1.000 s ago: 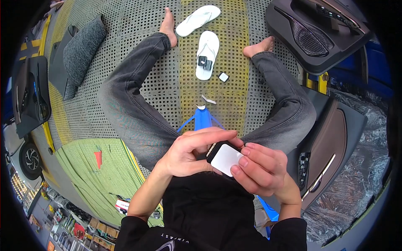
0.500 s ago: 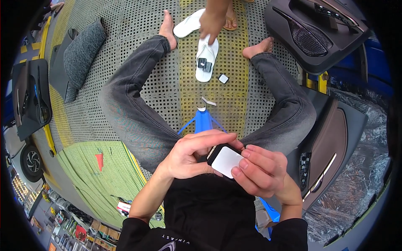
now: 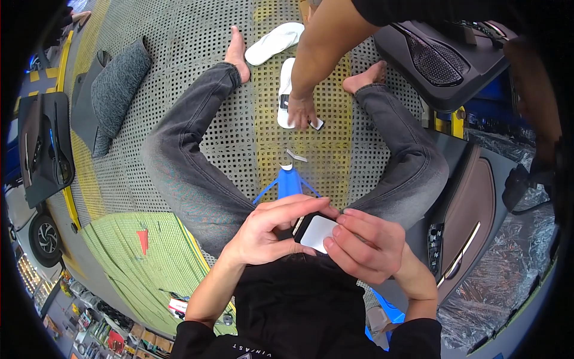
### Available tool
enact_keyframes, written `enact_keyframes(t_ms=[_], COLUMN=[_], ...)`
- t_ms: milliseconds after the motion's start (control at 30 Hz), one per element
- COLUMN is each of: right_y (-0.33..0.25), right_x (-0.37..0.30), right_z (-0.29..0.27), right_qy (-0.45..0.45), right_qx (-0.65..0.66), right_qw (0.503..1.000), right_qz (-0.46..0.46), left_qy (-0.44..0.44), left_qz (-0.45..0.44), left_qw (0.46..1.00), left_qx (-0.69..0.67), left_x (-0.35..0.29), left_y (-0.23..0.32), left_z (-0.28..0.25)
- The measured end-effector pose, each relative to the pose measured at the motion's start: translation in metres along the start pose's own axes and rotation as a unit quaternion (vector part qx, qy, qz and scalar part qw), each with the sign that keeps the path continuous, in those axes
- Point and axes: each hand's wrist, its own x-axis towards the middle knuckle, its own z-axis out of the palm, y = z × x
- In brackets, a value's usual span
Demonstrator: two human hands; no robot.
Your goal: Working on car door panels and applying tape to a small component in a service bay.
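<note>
Over my lap, my left hand [image 3: 263,232] grips a small black square piece with a white face [image 3: 317,233], thumb below and fingers along its upper edge. My right hand [image 3: 372,246] pinches the right side of the same piece, its fingertips resting on the white face. Farther off, another person's hand [image 3: 302,110] reaches down from above. Its fingers touch a similar small black-and-white piece [image 3: 317,124] beside a white flip-flop [image 3: 286,75]. A dark piece [image 3: 284,102] on that flip-flop is partly covered by this hand.
A second white flip-flop [image 3: 275,43] lies farther back. Bits of white strip [image 3: 296,156] and a blue object [image 3: 289,184] are between my legs. Car door panels [image 3: 439,60] stand right and left. A green mat [image 3: 137,263] and folded grey carpet [image 3: 122,87] are at left.
The other person's hand has moved nearer, from the flip-flop's strap to the small piece beside it, and that person's arm now enters from upper right. My hands hold the same piece, shifted slightly.
</note>
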Motion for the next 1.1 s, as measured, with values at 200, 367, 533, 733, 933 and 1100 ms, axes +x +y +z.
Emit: enact_keyframes(t_ms=[200, 367, 533, 733, 933, 1100], right_y=[0.004, 0.005, 0.010, 0.014, 0.009, 0.002], right_x=[0.005, 0.002, -0.002, -0.019, -0.021, -0.029], right_z=[-0.002, 0.001, 0.005, 0.030, 0.071, 0.110], right_qy=[-0.076, -0.125, -0.188, -0.208, -0.086, 0.159], right_qx=[0.011, 0.038, 0.031, 0.065, 0.125, 0.487], right_qw=[0.997, 0.991, 0.982, 0.972, 0.962, 0.668], right_qz=[0.015, 0.028, 0.014, 0.091, 0.227, 0.541], left_qy=[0.000, 0.034, 0.158, 0.267, 0.345, 0.319], left_qz=[-0.060, -0.143, -0.190, -0.200, -0.136, -0.100], left_qw=[0.996, 0.987, 0.939, 0.909, 0.912, 0.928], left_qx=[0.070, -0.064, -0.240, -0.250, -0.175, -0.165], left_x=[-0.003, -0.011, -0.017, -0.013, 0.001, 0.010], left_y=[0.003, 0.001, -0.012, -0.016, -0.040, -0.050], left_z=[-0.004, 0.001, 0.007, 0.008, 0.010, 0.015])
